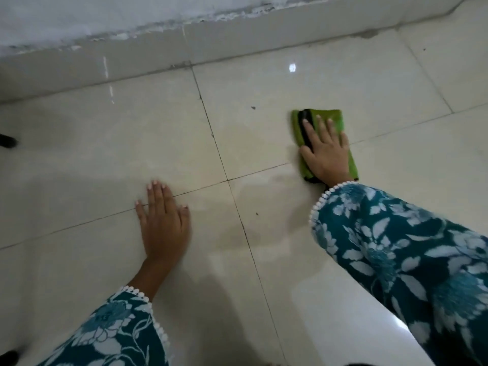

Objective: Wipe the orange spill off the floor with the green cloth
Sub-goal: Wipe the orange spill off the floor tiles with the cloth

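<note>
A folded green cloth (pixel 335 118) with a black edge lies flat on the cream tiled floor (pixel 105 143) at the right. My right hand (pixel 326 151) presses down on it with straight, spread fingers. My left hand (pixel 163 220) rests flat on the tiles to the left, palm down, fingers straight, holding nothing. Between the two hands, near the crossing of the grout lines, faint damp streaks (pixel 245 233) show on the tiles. No clear orange colour is visible on the floor.
A tiled skirting and a grey wall (pixel 105 19) run along the far side. Dark objects (pixel 6 141) poke in at the left edge. Small dark specks (pixel 253 107) dot the tiles. A white surface (pixel 356 326) lies at the bottom right.
</note>
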